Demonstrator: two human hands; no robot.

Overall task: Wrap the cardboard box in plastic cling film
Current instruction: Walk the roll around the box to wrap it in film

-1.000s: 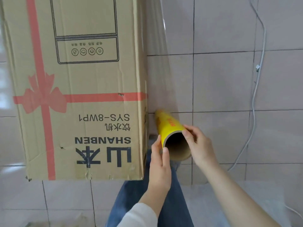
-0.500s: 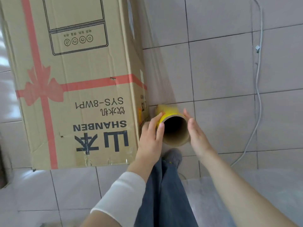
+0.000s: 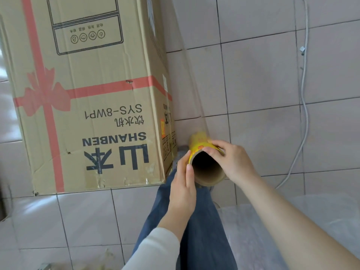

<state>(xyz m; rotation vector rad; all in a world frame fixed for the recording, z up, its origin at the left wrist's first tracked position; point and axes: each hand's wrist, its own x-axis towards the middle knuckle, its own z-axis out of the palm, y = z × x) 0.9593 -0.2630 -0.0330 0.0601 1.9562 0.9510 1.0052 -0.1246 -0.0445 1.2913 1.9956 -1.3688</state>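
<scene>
Presently, right hand (image 3: 232, 161) grips the cling film roll (image 3: 198, 142) from above, left hand (image 3: 183, 190) presses flat-fingered on its side; roll axis runs toward 12 o'clock, cardboard box (image 3: 87, 106) at 10 o'clock, nearer the left hand.

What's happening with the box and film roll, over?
Left hand pressing, right hand gripping the yellow cardboard-core cling film roll. Clear film stretched to side of tall brown cardboard box. White cable well off right.
</scene>
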